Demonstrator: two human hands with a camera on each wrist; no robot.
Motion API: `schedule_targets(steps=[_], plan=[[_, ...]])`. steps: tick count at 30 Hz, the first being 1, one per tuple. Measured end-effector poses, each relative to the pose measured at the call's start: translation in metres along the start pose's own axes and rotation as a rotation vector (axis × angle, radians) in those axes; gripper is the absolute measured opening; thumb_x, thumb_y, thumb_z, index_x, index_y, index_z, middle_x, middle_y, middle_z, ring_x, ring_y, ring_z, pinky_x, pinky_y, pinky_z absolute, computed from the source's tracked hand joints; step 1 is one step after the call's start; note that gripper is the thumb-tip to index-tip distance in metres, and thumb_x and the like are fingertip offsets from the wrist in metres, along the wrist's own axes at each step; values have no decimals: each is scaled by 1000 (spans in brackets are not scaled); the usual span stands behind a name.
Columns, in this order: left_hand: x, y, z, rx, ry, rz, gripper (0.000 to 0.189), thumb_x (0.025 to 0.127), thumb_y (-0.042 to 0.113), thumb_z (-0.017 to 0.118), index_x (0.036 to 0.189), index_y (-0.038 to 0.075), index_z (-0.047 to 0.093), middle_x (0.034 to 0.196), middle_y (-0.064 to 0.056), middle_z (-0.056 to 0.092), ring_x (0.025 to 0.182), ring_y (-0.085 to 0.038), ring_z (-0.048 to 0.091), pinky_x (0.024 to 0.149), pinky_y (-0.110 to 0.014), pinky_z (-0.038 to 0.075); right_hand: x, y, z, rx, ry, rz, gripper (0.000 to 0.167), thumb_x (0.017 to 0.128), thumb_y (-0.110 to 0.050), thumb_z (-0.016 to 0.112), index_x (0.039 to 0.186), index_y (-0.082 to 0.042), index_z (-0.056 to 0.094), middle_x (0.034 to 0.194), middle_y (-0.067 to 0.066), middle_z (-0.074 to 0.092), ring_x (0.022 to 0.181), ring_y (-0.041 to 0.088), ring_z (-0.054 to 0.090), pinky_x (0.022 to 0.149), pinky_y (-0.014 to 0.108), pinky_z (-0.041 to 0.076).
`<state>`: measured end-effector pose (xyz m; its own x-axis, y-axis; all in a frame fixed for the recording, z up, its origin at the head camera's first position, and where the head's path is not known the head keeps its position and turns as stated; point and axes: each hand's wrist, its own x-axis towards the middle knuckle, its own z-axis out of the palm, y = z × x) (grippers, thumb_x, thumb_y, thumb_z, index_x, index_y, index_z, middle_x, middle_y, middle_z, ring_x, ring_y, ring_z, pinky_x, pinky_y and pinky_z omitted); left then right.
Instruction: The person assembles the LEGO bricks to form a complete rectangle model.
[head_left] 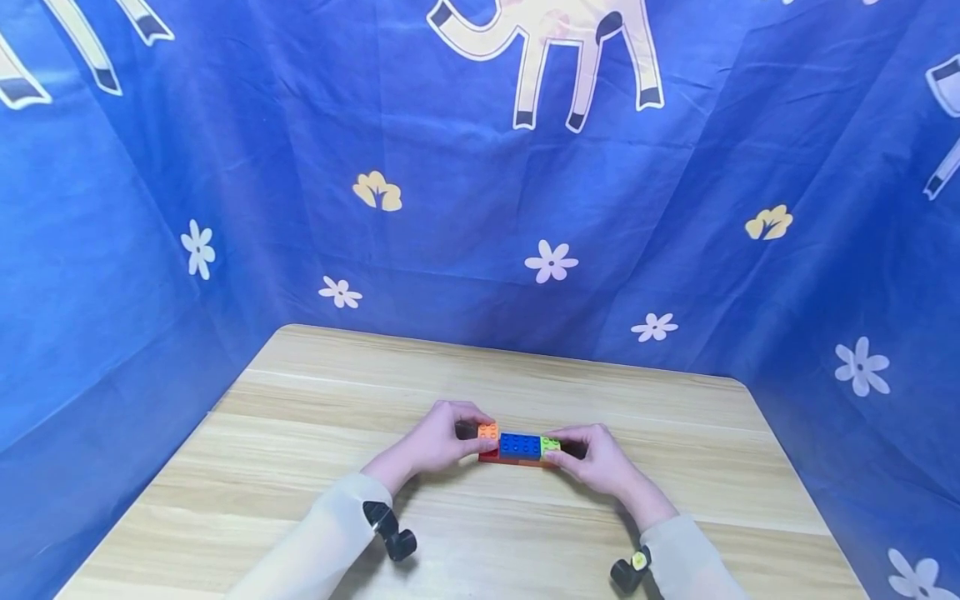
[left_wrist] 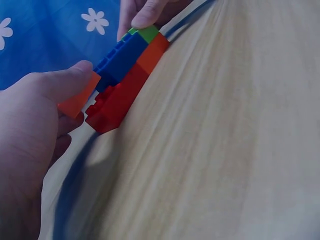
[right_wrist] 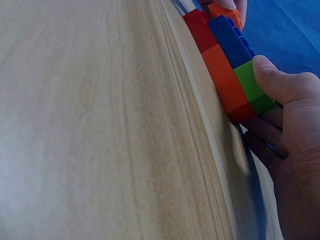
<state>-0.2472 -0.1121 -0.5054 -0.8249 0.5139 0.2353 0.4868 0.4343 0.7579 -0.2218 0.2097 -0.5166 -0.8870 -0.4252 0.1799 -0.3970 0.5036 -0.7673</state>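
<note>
My left hand (head_left: 441, 439) pinches a small orange brick (left_wrist: 81, 97) between thumb and fingers. That brick is tilted just over the studded left end of a red brick (left_wrist: 119, 104), and a gap shows between them in the left wrist view. The red brick lies end to end with a longer orange brick (right_wrist: 226, 80), forming the lower row on the table. On top sits a blue brick (head_left: 520, 446), with a light green brick (right_wrist: 253, 87) against its right end. My right hand (head_left: 602, 460) grips the green brick at its sides, its lower fingers close to the row's end.
The wood-grain table (head_left: 480, 542) spreads around the bricks on every side. Behind it and to both sides hangs a blue curtain (head_left: 450, 275) with flowers and animal prints. Small black wrist cameras (head_left: 390, 531) hang from both sleeves near the tabletop.
</note>
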Motion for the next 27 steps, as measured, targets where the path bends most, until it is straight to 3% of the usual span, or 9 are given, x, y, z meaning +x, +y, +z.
schedule_targets(steps=[13, 27], plan=[[-2, -1, 5, 8, -19, 68, 38, 89, 40, 88, 118, 16, 81, 107, 16, 73, 104, -8, 67, 97, -35, 54, 1, 5, 1, -4, 8, -27, 32, 94, -37, 83, 121, -19, 82, 116, -4, 78, 110, 16, 72, 100, 44, 55], [-4, 3, 8, -7, -17, 58, 35, 88, 33, 89, 117, 14, 82, 106, 14, 75, 101, -8, 68, 95, -34, 54, 2, 6, 1, -2, 11, -28, 32, 94, -32, 84, 122, -18, 81, 116, -3, 78, 110, 18, 72, 101, 45, 54]])
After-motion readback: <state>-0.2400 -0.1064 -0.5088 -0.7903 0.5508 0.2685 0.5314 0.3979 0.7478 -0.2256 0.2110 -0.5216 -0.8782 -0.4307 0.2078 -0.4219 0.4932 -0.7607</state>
